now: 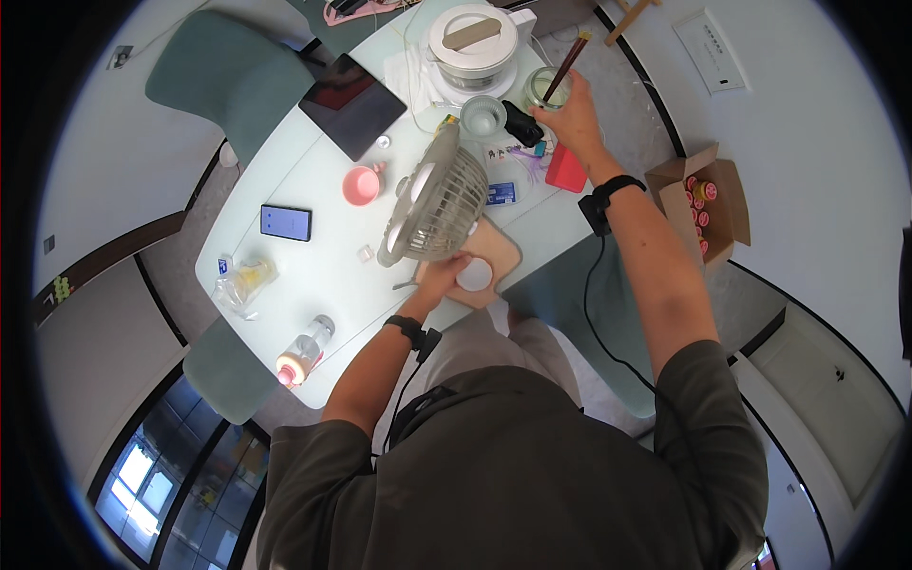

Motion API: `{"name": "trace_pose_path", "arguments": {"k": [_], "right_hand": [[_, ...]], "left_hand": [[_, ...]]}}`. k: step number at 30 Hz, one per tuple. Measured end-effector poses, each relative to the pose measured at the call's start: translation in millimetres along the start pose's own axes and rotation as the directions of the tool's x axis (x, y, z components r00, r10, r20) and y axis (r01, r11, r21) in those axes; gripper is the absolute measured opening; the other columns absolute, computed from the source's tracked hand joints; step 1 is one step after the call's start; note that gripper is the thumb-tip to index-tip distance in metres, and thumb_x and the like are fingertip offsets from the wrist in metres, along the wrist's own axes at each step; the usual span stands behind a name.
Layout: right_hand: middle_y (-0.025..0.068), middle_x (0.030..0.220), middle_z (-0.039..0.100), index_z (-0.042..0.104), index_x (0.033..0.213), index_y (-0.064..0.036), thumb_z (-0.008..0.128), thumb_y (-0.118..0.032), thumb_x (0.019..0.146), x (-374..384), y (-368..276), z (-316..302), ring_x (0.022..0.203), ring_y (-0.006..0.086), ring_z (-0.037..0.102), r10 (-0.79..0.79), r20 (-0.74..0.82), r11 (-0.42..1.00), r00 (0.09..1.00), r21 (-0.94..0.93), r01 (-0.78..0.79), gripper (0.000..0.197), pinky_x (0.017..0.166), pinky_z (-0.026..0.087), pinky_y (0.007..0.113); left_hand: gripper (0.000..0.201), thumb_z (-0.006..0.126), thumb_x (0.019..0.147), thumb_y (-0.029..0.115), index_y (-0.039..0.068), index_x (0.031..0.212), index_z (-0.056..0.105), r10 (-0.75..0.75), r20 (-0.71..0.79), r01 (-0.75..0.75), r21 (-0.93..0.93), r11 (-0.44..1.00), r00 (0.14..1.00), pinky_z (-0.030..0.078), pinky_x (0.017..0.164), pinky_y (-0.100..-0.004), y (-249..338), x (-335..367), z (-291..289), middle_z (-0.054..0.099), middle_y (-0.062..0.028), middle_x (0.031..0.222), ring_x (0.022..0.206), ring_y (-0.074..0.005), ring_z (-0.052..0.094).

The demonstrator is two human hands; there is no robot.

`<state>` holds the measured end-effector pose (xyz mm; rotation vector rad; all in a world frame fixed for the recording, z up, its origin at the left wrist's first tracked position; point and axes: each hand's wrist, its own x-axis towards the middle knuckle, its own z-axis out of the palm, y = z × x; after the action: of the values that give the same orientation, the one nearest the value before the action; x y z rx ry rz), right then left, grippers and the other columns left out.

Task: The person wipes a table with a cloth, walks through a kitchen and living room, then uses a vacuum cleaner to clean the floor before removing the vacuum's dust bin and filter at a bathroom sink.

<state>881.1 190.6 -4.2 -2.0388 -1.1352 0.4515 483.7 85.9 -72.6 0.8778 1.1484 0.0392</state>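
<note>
At the table's near edge, my left hand (443, 277) is closed on the side of a small white round piece (475, 275), a lid or a shallow cup; I cannot tell which. It is over a light wooden board (503, 249). Reaching to the far right, my right hand (576, 116) wraps round a glass jar (538, 87) with pale contents. Dark brown chopsticks (568, 65) lean out of the jar. A grey-beige desk fan (439, 199) stands just beyond my left hand and covers part of the board.
Around the jar are a glass bowl (484, 116), a black object (522, 123), a red box (567, 169) and a white-lidded kettle (470, 43). Leftward lie a tablet (353, 106), pink mug (361, 186), phone (286, 222) and bottle (306, 350). A cardboard box (731, 204) stands right.
</note>
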Motion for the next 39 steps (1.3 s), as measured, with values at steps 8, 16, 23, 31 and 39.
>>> {"name": "trace_pose_path", "arguments": {"k": [8,16,23,31,39], "right_hand": [[0.0224,0.132,0.05,0.04,0.138,0.0032,0.088,-0.023,0.067,-95.0,-49.9,-71.0,0.122,0.0394,0.051,-0.146,0.012,0.988,0.989,0.052,0.145,0.09,0.105,0.043,0.043],[0.0212,0.135,0.05,0.043,0.137,-0.0004,0.087,-0.02,0.065,-248.0,-81.9,-84.8,0.127,0.0397,0.048,-0.203,0.44,0.978,0.875,0.135,0.159,0.087,0.106,0.044,0.044],[0.0191,0.139,0.045,0.041,0.138,-0.0022,0.084,-0.02,0.07,-323.1,-120.5,9.6,0.13,0.0364,0.046,-0.394,0.628,0.919,0.671,0.277,0.28,0.082,0.108,0.042,0.044],[0.0197,0.142,0.043,0.038,0.141,0.0007,0.084,-0.02,0.072,-365.1,-169.7,100.3,0.134,0.0371,0.043,-0.454,0.658,0.884,0.601,0.249,0.395,0.085,0.112,0.039,0.044],[0.019,0.14,0.045,0.039,0.141,0.0004,0.086,-0.025,0.072,-392.1,-199.2,129.3,0.131,0.0358,0.045,-0.41,0.589,0.898,0.696,0.129,0.42,0.087,0.109,0.042,0.044]], "left_hand": [[0.021,0.059,0.102,0.022,0.007,0.114,0.068,0.005,0.002,-0.005,0.167,0.986,1.0,0.053,0.072,-0.0269,-18.3,-7.9,-9.5,0.067,-0.0009,0.098,0.089,-0.0107,0.063],[0.025,0.055,0.103,0.022,0.004,0.12,0.058,-0.089,-0.194,0.073,-0.092,0.993,0.977,0.063,0.077,-0.0362,0.8,-107.5,-5.9,0.065,-0.0095,0.107,0.097,-0.0217,0.068],[0.014,0.054,0.101,0.01,0.001,0.111,0.05,0.061,-0.641,-0.16,-0.097,0.982,0.765,0.064,0.079,-0.0382,-48.4,-224.5,-29.4,0.066,-0.0161,0.101,0.093,-0.0225,0.068],[0.017,0.058,0.101,0.012,0.0,0.108,0.048,0.409,-0.811,-0.125,0.395,0.91,0.419,0.06,0.072,-0.0321,-68.2,-258.0,-39.9,0.07,-0.014,0.084,0.078,-0.0164,0.07],[0.02,0.06,0.098,0.01,0.0,0.11,0.048,0.517,-0.743,-0.231,0.464,0.855,0.424,0.057,0.067,-0.038,-57.9,-265.1,-43.9,0.07,-0.0256,0.096,0.082,-0.034,0.074]]}}
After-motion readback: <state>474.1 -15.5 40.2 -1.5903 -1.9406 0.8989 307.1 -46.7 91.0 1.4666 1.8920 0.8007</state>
